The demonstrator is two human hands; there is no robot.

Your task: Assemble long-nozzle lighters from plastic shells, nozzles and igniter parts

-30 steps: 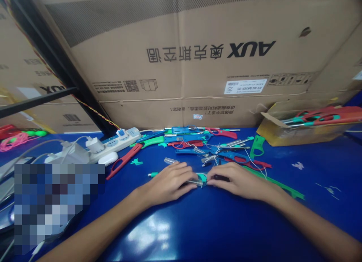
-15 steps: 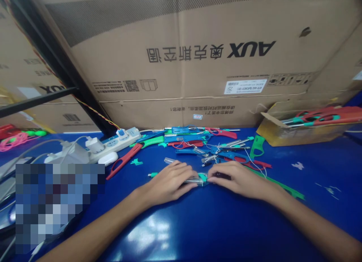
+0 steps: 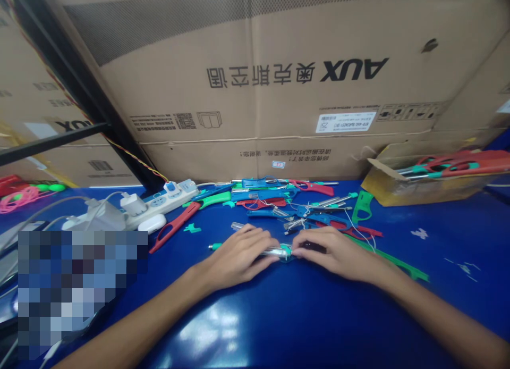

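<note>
My left hand [image 3: 243, 254] is closed around a clear and silvery lighter part with a teal end piece [image 3: 286, 251], low over the blue table. My right hand [image 3: 337, 254] meets it from the right, thumb and forefinger pinched at the teal end. A dark object [image 3: 314, 246] shows under the right hand's curled fingers, and its kind is unclear. A teal piece with a metal tip [image 3: 214, 247] pokes out left of my left hand. Just beyond that hand lies a clear tube [image 3: 239, 226].
Behind my hands lie several lighter parts, including a blue lighter casing [image 3: 265, 211] and a red lighter casing [image 3: 175, 228]. A cardboard box [image 3: 434, 191] of red lighters stands at right. A power strip [image 3: 159, 201] with chargers sits at left. A large carton [image 3: 255, 108] walls the back.
The silvery part in my left hand has turned slightly and catches more light. Both hands stay in nearly the same place.
</note>
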